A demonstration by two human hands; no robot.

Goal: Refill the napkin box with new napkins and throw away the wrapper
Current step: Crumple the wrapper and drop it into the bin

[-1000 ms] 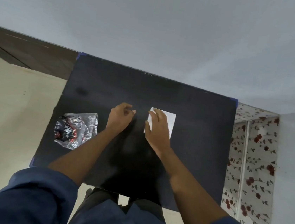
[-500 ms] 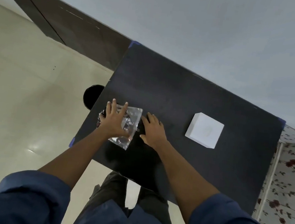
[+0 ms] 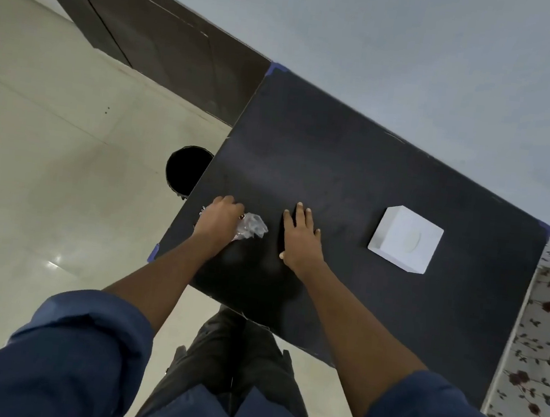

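- A matte black table (image 3: pixel 354 190), flat and rectangular, was seen from above, with small pieces of blue tape at its corners.
- The left hand (image 3: pixel 219 217) was closed over a crumpled wrapper (image 3: pixel 251 227) near the left edge of the table; its fingers were curled and pressed together around the plastic.
- The wrapper was made of thin, clear, shiny film, full of creases, and only a wrinkled part of it was shown at the right side of the hand.
- The right hand (image 3: pixel 299 237) was laid flat on the table just beside the wrapper, palm down, with the fingers spread and nothing held in it.
- The napkin box (image 3: pixel 405 238) was placed well apart from both hands, toward the right side of the table. It was white, smooth and square like a cube, with a faint round mark on its top face.
- A round black bin (image 3: pixel 185 170) was stood on the floor at the left of the table, and part of it was hidden by the table edge.
- The floor (image 3: pixel 49 165) was covered with pale glossy tiles, on which light was reflected.
- Rolled dark blue sleeves (image 3: pixel 80 340) of soft cloth were seen on both arms at the near side.
- A white cloth (image 3: pixel 548 325) printed with red flowers was shown at the right of the table.
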